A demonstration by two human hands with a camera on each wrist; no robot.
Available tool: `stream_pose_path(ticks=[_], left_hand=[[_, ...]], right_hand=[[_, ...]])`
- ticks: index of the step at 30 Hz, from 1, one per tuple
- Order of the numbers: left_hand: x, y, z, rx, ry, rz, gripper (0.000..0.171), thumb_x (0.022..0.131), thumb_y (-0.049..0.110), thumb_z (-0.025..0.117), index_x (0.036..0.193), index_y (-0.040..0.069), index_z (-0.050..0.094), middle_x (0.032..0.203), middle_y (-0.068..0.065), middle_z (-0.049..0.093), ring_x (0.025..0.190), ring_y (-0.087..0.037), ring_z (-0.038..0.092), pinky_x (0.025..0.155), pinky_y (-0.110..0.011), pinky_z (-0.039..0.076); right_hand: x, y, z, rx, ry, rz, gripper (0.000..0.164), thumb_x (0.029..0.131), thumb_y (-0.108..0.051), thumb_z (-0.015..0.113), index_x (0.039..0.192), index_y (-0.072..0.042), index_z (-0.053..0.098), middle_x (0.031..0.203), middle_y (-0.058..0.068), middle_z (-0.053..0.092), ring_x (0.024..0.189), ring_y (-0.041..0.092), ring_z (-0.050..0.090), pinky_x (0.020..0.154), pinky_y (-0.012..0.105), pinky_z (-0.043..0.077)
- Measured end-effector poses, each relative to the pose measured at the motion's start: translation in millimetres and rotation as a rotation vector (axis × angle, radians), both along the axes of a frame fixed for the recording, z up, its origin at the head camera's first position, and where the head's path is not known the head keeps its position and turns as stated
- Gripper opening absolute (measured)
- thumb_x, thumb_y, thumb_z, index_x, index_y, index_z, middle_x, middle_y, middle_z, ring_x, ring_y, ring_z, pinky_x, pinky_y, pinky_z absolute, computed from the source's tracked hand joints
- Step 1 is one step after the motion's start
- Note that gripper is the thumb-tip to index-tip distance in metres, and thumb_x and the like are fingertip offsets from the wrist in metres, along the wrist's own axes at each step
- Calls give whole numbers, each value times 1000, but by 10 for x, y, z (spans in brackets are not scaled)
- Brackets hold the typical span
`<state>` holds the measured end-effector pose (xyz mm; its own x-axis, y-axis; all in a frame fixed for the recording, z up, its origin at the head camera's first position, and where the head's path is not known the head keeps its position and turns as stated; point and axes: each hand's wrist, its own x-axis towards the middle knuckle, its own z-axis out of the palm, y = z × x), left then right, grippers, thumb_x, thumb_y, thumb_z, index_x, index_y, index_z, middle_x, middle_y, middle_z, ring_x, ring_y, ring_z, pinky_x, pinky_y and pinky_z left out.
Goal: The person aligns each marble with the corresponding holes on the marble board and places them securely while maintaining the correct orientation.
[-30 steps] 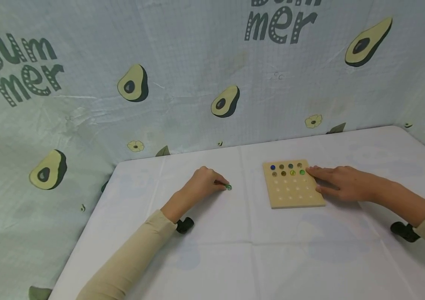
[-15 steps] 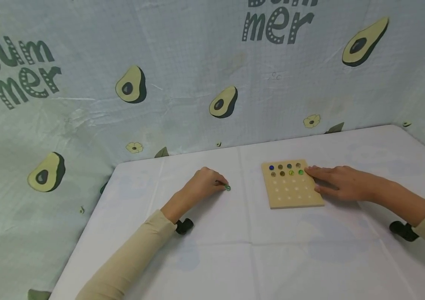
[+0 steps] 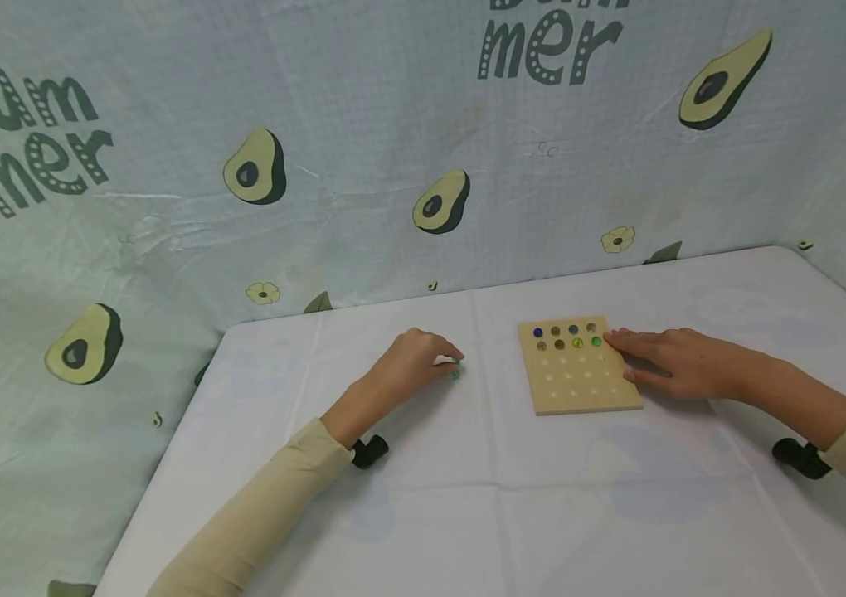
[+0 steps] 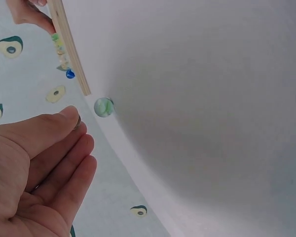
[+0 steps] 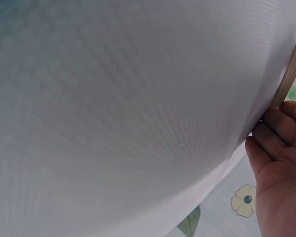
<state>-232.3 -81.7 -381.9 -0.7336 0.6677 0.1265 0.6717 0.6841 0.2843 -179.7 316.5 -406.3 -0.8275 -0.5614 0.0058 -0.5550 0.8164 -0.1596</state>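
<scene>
My left hand [image 3: 415, 365] is just above the white table, left of a wooden board. In the left wrist view, thumb and index finger pinch a small, mostly hidden round thing [image 4: 78, 122], apparently a marble. A clear marble with a green swirl [image 4: 104, 107] lies on the table just beyond the fingertips. The wooden board [image 3: 587, 402] has rows of round hollows. Several coloured marbles fill its two far rows, among them a blue marble [image 3: 538, 332] and a green marble [image 3: 596, 341]. My right hand [image 3: 692, 365] rests against the board's right edge, index finger and thumb extended.
A white cloth covers the table [image 3: 423, 514]. Behind it hangs a pale curtain [image 3: 363, 108] printed with avocados and lettering. Dark wrist camera mounts show below the left wrist [image 3: 370, 452] and the right wrist [image 3: 802, 458].
The left thumb and index finger have lifted slightly and now arch with a gap between them, and a green marble shows below the fingertips. The right hand and board stay put.
</scene>
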Motion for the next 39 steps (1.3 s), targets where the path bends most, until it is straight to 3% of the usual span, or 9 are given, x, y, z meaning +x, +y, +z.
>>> stream_pose_path(ticks=[24,39], left_hand=[[101,193,34,27,44,-78,18,90,14,79,106,6,80,103,-4,78,101,-18,73,90,-31,57],[106,362,81,-4,11,-58,19,89,13,79,106,5,80,105,-4,78,102,-17,73,89,-28,57]], right_hand=[[-5,17,-2,-9,12,20,60,105,-37,57,153,-4,44,148,24,51,127,42,58,101,57,48],[-7,27,-7,-18,13,20,60,105,-36,58,153,-4,44,147,25,51,127,42,58,101,57,49]])
